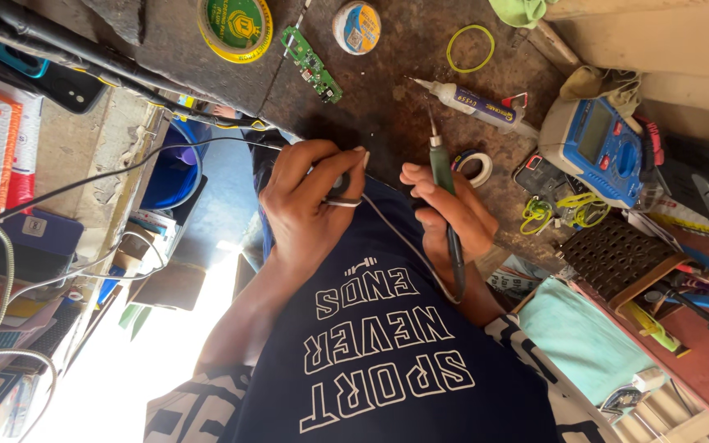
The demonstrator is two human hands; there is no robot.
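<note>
My right hand (453,220) grips a soldering iron (443,176) with a green handle. Its thin tip points away from me over the dark, stained workbench (387,98), and its dark cord runs back along my wrist. My left hand (305,201) is closed on a small dark object (340,187) at the bench's near edge, just left of the iron. A thin white wire (404,246) leads from that object across my dark blue printed shirt. What the dark object is cannot be made out under my fingers.
On the bench lie a green circuit board (312,64), a yellow tape roll (234,25), a small round reel (356,27), a yellow rubber band (469,47), a glue tube (478,102) and a blue multimeter (601,148). Cables and a phone (67,82) sit left, tools right.
</note>
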